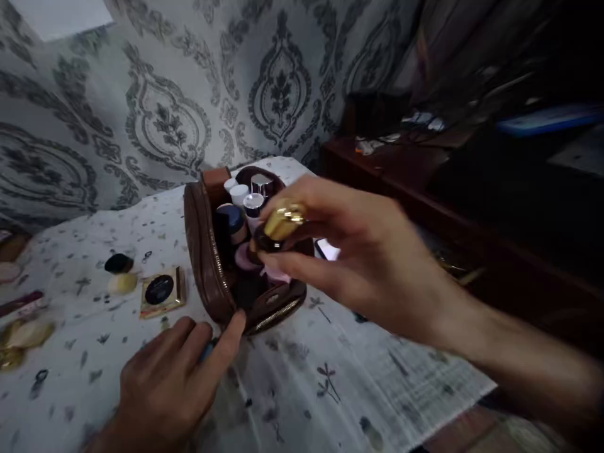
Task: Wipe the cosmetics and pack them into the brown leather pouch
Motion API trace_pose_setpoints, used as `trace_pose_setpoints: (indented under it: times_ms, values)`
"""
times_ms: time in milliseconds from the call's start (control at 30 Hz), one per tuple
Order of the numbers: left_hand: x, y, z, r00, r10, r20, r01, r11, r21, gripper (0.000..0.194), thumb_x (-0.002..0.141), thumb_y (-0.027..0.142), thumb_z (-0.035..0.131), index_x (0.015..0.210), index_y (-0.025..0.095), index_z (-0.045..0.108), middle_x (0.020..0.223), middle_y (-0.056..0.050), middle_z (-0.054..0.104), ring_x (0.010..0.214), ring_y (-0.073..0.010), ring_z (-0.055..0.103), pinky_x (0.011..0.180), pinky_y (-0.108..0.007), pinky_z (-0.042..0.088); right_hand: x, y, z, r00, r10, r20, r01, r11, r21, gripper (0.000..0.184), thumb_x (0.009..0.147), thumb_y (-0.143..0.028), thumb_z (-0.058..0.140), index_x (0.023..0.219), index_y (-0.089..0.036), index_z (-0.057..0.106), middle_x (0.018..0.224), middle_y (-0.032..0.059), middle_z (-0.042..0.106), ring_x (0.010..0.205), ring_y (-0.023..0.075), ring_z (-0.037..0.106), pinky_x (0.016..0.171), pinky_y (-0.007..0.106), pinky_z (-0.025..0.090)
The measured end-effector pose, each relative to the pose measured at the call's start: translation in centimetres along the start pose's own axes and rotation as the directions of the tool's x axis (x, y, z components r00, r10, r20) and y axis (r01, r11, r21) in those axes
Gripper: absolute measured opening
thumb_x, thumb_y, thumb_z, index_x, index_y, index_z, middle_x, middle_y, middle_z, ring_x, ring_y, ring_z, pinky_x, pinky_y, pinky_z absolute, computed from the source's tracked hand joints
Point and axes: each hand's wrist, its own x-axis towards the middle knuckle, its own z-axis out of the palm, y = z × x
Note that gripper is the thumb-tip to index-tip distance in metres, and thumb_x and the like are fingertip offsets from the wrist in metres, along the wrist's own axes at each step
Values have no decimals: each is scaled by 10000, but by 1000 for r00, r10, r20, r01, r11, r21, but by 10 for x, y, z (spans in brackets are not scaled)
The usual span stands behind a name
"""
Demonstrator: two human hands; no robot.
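In my right hand point(358, 264) is a small bottle point(285, 220) with a shiny gold cap and a dark lower part, pinched between thumb and fingers over the bag. Below it a brown zipped cosmetic bag point(201, 251) gapes open, with white-capped bottles point(240, 192), a blue-lidded jar point(231, 219) and pink items point(246, 258) inside. My left hand point(172, 377) grips the bag's front corner, one finger stretched along the rim and the others curled. A bit of something blue shows between those fingers, too hidden to name.
Left of the bag lie a gold-framed compact point(163, 292), a small dark-and-cream item point(121, 274) and gold-and-cream items point(28, 336). A phone-like lit object point(328, 249) is partly behind my right hand. A dark red cabinet point(377, 182) borders the cloth-covered table point(325, 358) on the right.
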Motion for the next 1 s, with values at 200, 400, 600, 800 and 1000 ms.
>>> trace_pose_setpoints:
  times_ms: [200, 400, 600, 800, 1000]
  values:
    - [11, 4, 1, 996, -48, -73, 46, 998, -32, 334, 977, 56, 438, 1234, 161, 624, 685, 6, 579, 656, -164, 514, 612, -298, 309, 41, 25, 19, 980, 108, 166, -45, 938, -344, 192, 762, -47, 685, 738, -174, 543, 697, -67, 522, 673, 94, 499, 624, 222, 377]
    - [10, 4, 2, 996, -50, -75, 48, 998, -38, 278, 1000, 95, 446, 1194, 157, 635, 663, 15, 571, 634, -164, 498, 598, -302, 306, 58, 32, 28, 930, 172, 324, 28, 848, -529, 169, 735, 15, 631, 773, -147, 601, 699, -44, 538, 681, 105, 489, 633, 236, 335]
    - [10, 4, 4, 996, -55, -76, 50, 997, -64, 323, 981, 47, 418, 1198, 153, 633, 707, 4, 597, 683, -165, 527, 612, -292, 326, 68, 31, 37, 876, 264, 404, 42, 792, -608, 216, 759, -4, 597, 931, -110, 670, 851, 46, 660, 752, 150, 579, 640, 243, 388]
    - [10, 5, 6, 996, -50, -70, 45, 996, -72, 285, 1004, 98, 417, 1182, 150, 634, 697, 3, 597, 666, -173, 523, 608, -296, 343, 73, 36, 43, 839, 325, 438, 70, 733, -677, 454, 706, 38, 557, 1126, -87, 677, 1017, 122, 715, 799, 181, 659, 615, 245, 418]
    - [9, 5, 6, 997, -46, -58, 42, 997, -64, 300, 987, 79, 424, 1198, 150, 625, 696, 3, 599, 659, -174, 519, 606, -303, 339, 78, 36, 49, 804, 375, 461, 130, 646, -752, 328, 772, 14, 597, 1051, -112, 715, 986, 141, 757, 892, 240, 726, 750, 310, 526]
